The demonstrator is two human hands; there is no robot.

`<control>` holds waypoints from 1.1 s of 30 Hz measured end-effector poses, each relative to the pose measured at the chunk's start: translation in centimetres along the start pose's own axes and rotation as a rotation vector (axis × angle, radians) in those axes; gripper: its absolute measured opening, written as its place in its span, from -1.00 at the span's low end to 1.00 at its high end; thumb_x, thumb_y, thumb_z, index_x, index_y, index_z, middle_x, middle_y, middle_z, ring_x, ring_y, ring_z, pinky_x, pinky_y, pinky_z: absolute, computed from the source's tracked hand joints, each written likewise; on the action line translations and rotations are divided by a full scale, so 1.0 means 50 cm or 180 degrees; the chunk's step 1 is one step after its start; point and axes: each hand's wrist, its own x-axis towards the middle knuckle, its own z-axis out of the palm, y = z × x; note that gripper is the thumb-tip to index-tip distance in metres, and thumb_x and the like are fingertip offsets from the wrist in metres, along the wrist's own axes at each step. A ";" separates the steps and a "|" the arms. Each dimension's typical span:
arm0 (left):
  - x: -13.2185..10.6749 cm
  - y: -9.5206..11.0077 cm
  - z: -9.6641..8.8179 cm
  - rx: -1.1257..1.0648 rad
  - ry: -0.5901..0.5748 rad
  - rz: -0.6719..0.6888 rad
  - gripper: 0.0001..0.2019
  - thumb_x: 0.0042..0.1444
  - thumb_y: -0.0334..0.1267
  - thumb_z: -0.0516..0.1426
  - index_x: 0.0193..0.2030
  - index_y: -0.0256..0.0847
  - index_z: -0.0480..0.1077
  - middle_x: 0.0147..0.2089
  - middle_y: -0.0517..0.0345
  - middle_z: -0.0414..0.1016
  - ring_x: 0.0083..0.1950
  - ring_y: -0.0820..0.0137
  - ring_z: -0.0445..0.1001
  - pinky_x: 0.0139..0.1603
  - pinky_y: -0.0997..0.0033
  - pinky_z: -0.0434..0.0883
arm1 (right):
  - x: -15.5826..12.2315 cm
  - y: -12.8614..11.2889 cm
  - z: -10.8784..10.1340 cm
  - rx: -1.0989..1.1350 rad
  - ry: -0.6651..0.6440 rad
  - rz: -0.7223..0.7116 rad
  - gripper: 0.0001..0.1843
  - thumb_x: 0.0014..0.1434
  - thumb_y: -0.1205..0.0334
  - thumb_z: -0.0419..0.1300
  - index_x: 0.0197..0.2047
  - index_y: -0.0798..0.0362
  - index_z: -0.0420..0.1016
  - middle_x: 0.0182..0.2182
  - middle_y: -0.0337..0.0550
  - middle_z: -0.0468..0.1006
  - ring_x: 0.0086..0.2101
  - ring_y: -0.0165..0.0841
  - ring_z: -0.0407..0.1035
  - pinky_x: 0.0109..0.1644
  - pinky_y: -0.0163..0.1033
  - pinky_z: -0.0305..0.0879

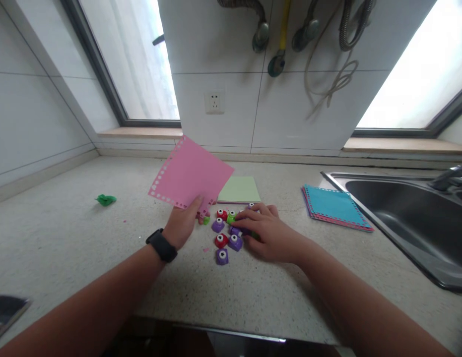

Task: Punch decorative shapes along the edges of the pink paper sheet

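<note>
Grip, left hand [181,227]: closed on the near corner of a pink sheet [195,171], thumb on the upper face.
Grip, right hand [270,235]: palm down over the small craft punches, fingers bent and reaching among them; whether it grasps one cannot be told.
Pink sheet: one, raised and tilted above the counter [85,258], left of the pale green paper [240,189] as seen; small holes along its left and lower edges.
Craft punches: a loose group on the counter between the hands; red, purple and green bodies, white round tops with dark marks; some partly hidden by the right hand. Nearest the front edge, a purple punch [222,257]; just behind it, a red punch [221,241].
Pale green paper: flat, behind the punches.
Paper stack [329,201]: blue sheet uppermost, hole-edged, pink beneath; right of the right hand, beside the sink [335,177].
Green crumpled item [105,200]: one, far left, well apart from the punches.
Wristwatch [162,245]: black, on the left wrist.
</note>
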 end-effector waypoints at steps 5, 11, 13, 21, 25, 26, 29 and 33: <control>-0.059 -0.014 -0.048 0.0211 0.0021 -0.0199 -0.63 0.21 0.01 0.16 -0.35 -0.31 0.52 -0.46 0.08 0.57 -0.59 0.49 0.33 -0.55 0.46 0.31 | 0.006 0.002 0.006 -0.0003 -0.0005 0.0135 -0.51 0.17 0.21 0.20 0.19 -0.11 0.47 -0.07 -0.05 0.51 -0.04 -0.06 0.23 0.05 0.06 0.04; -0.050 -0.023 -0.034 0.0083 -0.0136 -0.0376 -0.60 0.20 0.05 0.17 -0.36 -0.32 0.51 -0.45 0.07 0.57 -0.59 0.49 0.31 -0.57 0.46 0.27 | 0.020 0.009 0.009 0.0039 -0.0047 0.0278 -0.53 0.16 0.22 0.23 0.16 -0.09 0.48 -0.12 -0.07 0.52 -0.07 -0.08 0.23 0.02 0.03 0.03; -0.044 -0.026 -0.030 0.0016 -0.0120 -0.0399 -0.60 0.20 0.06 0.17 -0.34 -0.32 0.50 -0.45 0.08 0.56 -0.58 0.49 0.32 -0.59 0.47 0.25 | 0.024 0.010 0.011 0.0015 -0.0027 0.0298 -0.53 0.16 0.24 0.23 0.16 -0.09 0.48 -0.13 -0.06 0.53 -0.08 -0.08 0.24 0.01 0.02 0.03; -0.042 -0.033 -0.037 -0.0069 -0.0168 -0.0473 -0.59 0.21 0.05 0.16 -0.30 -0.34 0.51 -0.45 0.06 0.57 -0.59 0.51 0.29 -0.60 0.50 0.22 | 0.019 0.016 -0.002 -0.0050 0.0177 0.0452 -0.70 0.22 0.11 0.26 0.02 -0.09 0.53 -0.14 -0.11 0.56 -0.08 -0.10 0.27 0.00 0.00 0.05; -0.039 -0.034 -0.033 -0.0193 -0.0197 -0.0522 -0.62 0.19 0.04 0.18 -0.27 -0.33 0.49 -0.35 0.00 0.59 -0.53 0.47 0.37 -0.60 0.50 0.24 | 0.022 0.015 0.002 -0.0093 0.0281 0.0477 -0.72 0.27 0.06 0.23 0.03 -0.12 0.53 -0.10 -0.12 0.58 -0.08 -0.11 0.29 0.00 -0.01 0.06; -0.039 -0.033 -0.031 -0.0217 -0.0228 -0.0549 -0.62 0.18 0.04 0.19 -0.25 -0.33 0.49 -0.34 -0.01 0.60 -0.52 0.45 0.39 -0.60 0.50 0.25 | 0.025 0.014 0.006 -0.0128 0.0266 0.0438 -0.71 0.28 0.05 0.23 0.05 -0.14 0.53 -0.11 -0.13 0.58 -0.08 -0.11 0.30 0.00 -0.01 0.06; -0.041 -0.027 -0.029 -0.0290 -0.0359 -0.0643 -0.61 0.17 0.05 0.19 -0.21 -0.32 0.50 -0.30 -0.03 0.60 -0.49 0.42 0.44 -0.60 0.48 0.29 | 0.032 0.008 0.015 -0.0244 0.0238 0.0381 -0.78 0.28 0.09 0.25 -0.02 -0.15 0.58 -0.16 -0.14 0.59 -0.10 -0.13 0.32 -0.02 -0.02 0.07; -0.045 -0.021 -0.031 -0.0186 -0.0575 -0.0699 -0.60 0.18 0.06 0.17 -0.22 -0.33 0.51 -0.43 0.04 0.57 -0.57 0.45 0.37 -0.58 0.46 0.30 | 0.032 0.007 0.018 -0.0121 0.0342 0.0385 -0.88 0.23 0.15 0.30 -0.15 -0.09 0.58 -0.21 -0.15 0.60 -0.10 -0.15 0.35 0.00 -0.01 0.10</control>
